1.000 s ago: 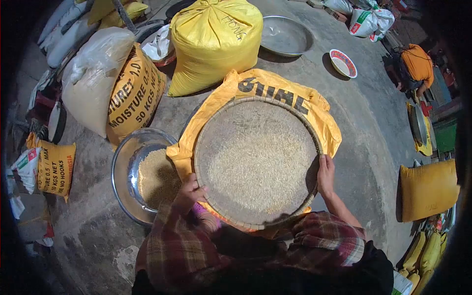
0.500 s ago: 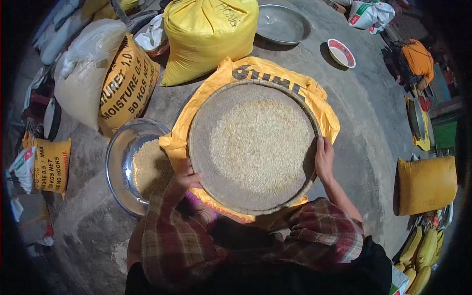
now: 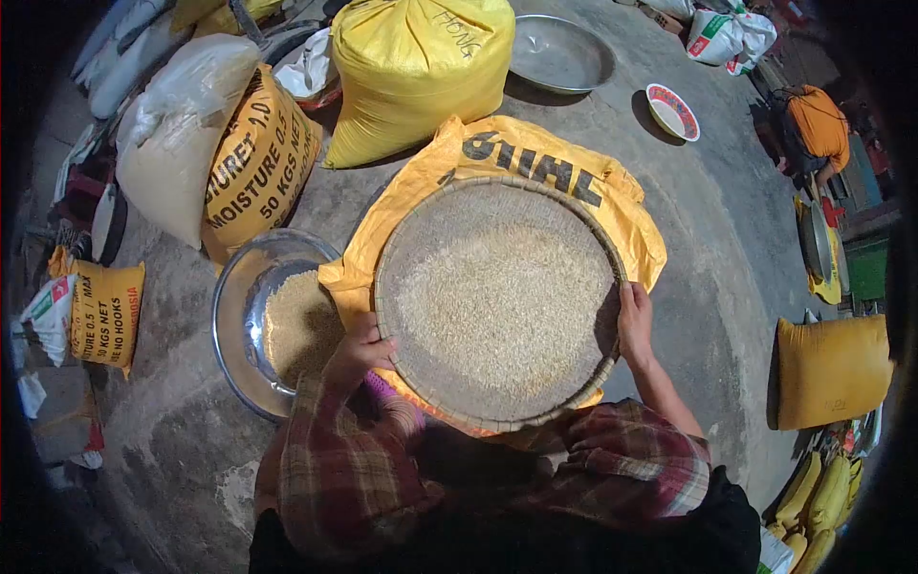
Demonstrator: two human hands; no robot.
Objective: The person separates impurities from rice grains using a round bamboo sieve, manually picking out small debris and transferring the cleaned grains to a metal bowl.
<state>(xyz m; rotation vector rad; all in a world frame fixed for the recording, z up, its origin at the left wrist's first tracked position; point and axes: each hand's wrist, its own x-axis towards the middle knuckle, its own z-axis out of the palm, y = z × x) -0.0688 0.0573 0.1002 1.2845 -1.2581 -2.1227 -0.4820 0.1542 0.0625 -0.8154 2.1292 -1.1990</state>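
Note:
A round woven tray with a rim of bound cane is held level in front of me. Pale grain lies spread over its middle and lower part. My left hand grips the rim at the lower left, thumb on top. On the right side my right hand holds the rim too, its fingers partly hidden beneath. Under the tray lies an orange printed sack. Just left of my left hand stands a metal basin with golden grain in it.
A full yellow sack, a printed fertilizer sack, a wide metal pan and a small patterned bowl stand beyond. At right are a person in orange, a brown sack and yellow gourd-like produce.
The tray has shifted slightly down in view, with both hands still on its rim. The grain has slid towards the lower left of the tray, baring more of its top.

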